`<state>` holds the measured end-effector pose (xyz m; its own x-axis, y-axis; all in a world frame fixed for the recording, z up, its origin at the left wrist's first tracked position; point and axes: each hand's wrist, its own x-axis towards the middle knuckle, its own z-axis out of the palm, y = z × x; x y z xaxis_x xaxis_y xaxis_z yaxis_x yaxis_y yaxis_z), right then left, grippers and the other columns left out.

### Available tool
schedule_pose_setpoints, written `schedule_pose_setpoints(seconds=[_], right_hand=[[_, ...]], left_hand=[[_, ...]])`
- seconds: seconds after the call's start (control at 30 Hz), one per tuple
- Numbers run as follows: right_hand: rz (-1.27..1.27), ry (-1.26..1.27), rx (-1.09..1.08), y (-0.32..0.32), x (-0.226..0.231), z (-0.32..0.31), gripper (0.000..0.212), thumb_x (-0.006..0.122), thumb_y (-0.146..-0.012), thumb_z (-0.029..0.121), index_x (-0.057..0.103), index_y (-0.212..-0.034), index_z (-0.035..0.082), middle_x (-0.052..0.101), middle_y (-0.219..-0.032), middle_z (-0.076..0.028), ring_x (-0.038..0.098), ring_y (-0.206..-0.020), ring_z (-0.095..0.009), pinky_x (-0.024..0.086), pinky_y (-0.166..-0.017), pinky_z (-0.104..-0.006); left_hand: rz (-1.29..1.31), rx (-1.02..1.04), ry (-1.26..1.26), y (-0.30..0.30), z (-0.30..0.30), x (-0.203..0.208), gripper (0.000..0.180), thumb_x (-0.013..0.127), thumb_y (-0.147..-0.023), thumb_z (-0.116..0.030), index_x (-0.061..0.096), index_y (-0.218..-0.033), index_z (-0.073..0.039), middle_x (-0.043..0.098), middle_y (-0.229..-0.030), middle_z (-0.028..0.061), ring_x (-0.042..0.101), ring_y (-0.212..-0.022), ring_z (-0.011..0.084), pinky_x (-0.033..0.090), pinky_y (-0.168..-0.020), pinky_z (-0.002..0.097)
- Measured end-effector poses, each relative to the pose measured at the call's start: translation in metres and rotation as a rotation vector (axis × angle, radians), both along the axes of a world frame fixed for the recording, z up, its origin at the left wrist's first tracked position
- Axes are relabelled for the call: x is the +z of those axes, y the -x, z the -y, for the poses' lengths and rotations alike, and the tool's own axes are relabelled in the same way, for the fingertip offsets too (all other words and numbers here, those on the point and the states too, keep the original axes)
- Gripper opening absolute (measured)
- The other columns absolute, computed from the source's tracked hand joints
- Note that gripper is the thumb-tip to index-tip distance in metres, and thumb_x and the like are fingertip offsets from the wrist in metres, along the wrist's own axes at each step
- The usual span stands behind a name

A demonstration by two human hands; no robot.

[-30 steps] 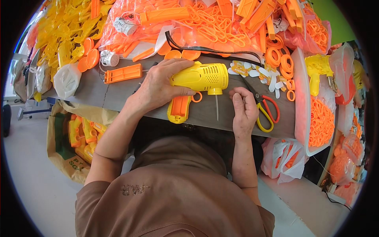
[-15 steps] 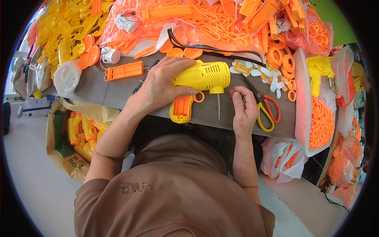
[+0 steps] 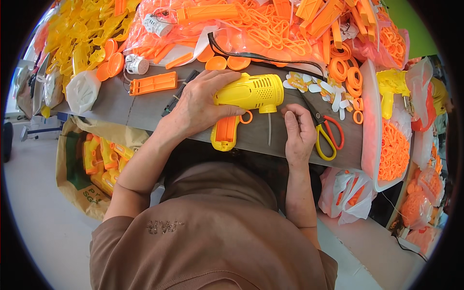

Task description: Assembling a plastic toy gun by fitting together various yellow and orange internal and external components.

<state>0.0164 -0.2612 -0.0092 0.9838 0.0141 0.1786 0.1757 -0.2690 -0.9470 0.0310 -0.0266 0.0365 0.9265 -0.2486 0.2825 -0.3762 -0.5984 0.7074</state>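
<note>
My left hand [image 3: 200, 99] is wrapped round the rear of a yellow toy gun [image 3: 256, 91], which lies on its side with the muzzle to the right. Its handle holds an orange open battery compartment [image 3: 225, 130], and an orange ring-shaped trigger [image 3: 246, 117] shows beside it. Below the yellow nozzle, a thin whitish strip [image 3: 269, 129] rests on the table. Just right of the muzzle is my right hand [image 3: 299, 128], its fingers curled in against the thumb; anything inside them is hidden. Beside that hand lie scissors [image 3: 326, 133] with red and yellow handles.
Orange rings [image 3: 354, 79], labels [image 3: 299, 81] and orange parts [image 3: 270, 29] heap along the back. A white bin [image 3: 369, 121] of small orange rings stands right. At left are an orange tray [image 3: 153, 83], a dark bar [image 3: 179, 94] and a paper bag [image 3: 72, 169] of toy guns.
The toy gun and my left hand sit very slightly further right in the picture, as do the things on the table. Both hands keep the same pose.
</note>
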Motion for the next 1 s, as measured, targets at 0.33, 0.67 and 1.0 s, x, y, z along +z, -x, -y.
schedule_pose_setpoints(seconds=[0.33,0.67,1.0], right_hand=[[-0.110,-0.059,0.026,0.002,0.017,-0.013,0.036,0.055,-0.094,0.015,0.045,-0.125,0.000,0.064,-0.094,-0.008,0.056,-0.066,-0.008,0.045,-0.058,-0.0213],[-0.495,-0.489,0.081,-0.008,0.028,-0.032,0.048,0.061,-0.086,0.008,0.039,-0.128,0.000,0.059,-0.084,-0.006,0.037,-0.042,-0.003,0.030,-0.035,-0.0176],[-0.426,-0.564,0.088,-0.001,0.039,-0.046,0.065,0.061,-0.083,0.002,0.029,-0.139,0.000,0.060,-0.088,-0.006,0.036,-0.042,-0.001,0.027,-0.034,-0.0167]], left_hand=[[-0.011,-0.032,0.004,-0.002,-0.002,-0.006,0.060,0.080,-0.066,-0.019,0.057,-0.117,-0.001,0.060,-0.114,0.0163,0.057,-0.104,0.0340,0.047,-0.089,0.0398],[-0.051,-0.129,0.056,-0.008,-0.008,-0.008,0.060,0.081,-0.064,-0.016,0.053,-0.115,-0.001,0.057,-0.109,0.0138,0.055,-0.103,0.0329,0.046,-0.087,0.0391],[-0.057,-0.128,0.224,0.000,-0.015,-0.012,0.068,0.082,-0.067,-0.025,0.048,-0.122,-0.003,0.056,-0.111,0.0162,0.056,-0.104,0.0309,0.045,-0.089,0.0378]])
